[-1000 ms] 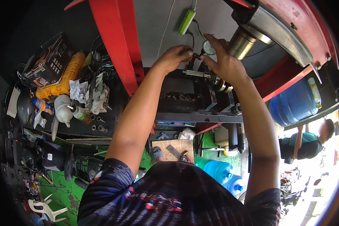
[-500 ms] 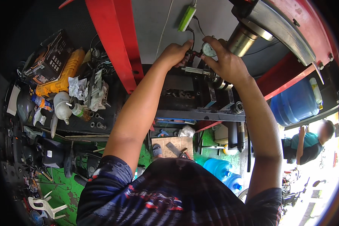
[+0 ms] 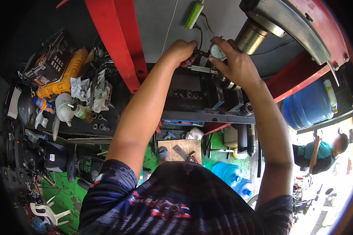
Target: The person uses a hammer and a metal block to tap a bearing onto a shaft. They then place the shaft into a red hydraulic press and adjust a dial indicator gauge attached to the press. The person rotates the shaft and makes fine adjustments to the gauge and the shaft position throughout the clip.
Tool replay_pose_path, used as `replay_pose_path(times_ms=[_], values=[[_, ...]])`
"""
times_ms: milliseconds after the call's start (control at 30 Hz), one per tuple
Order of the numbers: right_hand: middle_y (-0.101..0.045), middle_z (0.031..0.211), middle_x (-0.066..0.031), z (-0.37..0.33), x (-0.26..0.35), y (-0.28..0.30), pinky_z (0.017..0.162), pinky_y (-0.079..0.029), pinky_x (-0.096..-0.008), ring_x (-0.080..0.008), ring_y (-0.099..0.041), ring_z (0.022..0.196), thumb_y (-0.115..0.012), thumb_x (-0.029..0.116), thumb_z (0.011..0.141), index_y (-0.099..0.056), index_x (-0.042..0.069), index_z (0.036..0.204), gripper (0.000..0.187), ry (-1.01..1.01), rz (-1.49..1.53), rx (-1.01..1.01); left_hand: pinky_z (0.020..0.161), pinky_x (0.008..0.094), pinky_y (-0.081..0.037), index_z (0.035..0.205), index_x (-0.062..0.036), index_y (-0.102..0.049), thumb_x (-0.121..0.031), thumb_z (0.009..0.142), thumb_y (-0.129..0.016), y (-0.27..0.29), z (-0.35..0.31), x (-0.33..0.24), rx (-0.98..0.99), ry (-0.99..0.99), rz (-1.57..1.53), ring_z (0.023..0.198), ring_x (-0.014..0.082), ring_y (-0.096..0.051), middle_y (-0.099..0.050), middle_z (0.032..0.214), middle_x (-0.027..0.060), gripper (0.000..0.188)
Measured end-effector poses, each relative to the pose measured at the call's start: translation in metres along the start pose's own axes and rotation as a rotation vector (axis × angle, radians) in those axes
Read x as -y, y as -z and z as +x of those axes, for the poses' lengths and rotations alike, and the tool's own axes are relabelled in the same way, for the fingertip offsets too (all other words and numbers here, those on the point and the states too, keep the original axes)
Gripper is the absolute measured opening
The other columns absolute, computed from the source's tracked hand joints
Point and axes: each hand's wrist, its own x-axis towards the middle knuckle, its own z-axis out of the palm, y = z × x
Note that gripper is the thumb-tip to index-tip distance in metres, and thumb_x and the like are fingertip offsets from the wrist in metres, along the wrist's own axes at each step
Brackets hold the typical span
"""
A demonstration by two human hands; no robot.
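Note:
A round white-faced dial gauge (image 3: 217,51) stands above a splined metal shaft (image 3: 202,69). My right hand (image 3: 239,65) grips the gauge from its right side, with fingertips above the dial and thumb below. My left hand (image 3: 183,52) is closed at the dark red holder arm (image 3: 203,54) left of the gauge, its fingers curled round a dark part there. Exactly what those fingertips press on is partly hidden. The shaft lies across dark metal support blocks (image 3: 218,98), its right portion partly covered by my right hand and wrist.
A red press frame (image 3: 117,43) rises at left, with its metal ram (image 3: 251,37) at upper right. A cluttered bench holds a yellow case (image 3: 62,83) and bottles. Blue water jugs (image 3: 228,172) stand on the floor. Another person (image 3: 321,153) is at far right.
The fingers of my left hand have shifted slightly at the holder arm and show more curled. My right hand stays on the gauge. The view has tilted slightly.

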Motion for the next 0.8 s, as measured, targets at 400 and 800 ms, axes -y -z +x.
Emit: replay_pose_path(times_ms=[400,800], values=[[-0.069,0.098,-0.0144,-0.001,0.003,-0.001,0.077,-0.057,-0.0482,-0.0396,-0.069,0.090,-0.076,0.023,0.090,-0.056,0.017,0.135,0.049,-0.007,0.034,-0.005,0.064,0.0247,-0.052,0.105,-0.0019,-0.069,-0.042,0.101,-0.066,0.007,0.009,0.013,0.131,-0.153,-0.095,0.071,0.0081,-0.058,-0.068,0.090,0.0025,0.040],[-0.069,0.102,-0.0149,-0.003,0.007,-0.001,0.081,-0.056,-0.0490,-0.0408,-0.068,0.096,-0.078,0.021,0.089,-0.056,0.017,0.135,0.051,0.010,0.023,-0.032,0.082,0.0267,-0.053,0.118,0.0018,-0.068,-0.030,0.104,-0.064,0.004,0.009,0.029,0.096,-0.393,-0.025,0.089,0.0113,-0.062,-0.069,0.104,0.0048,0.035]])
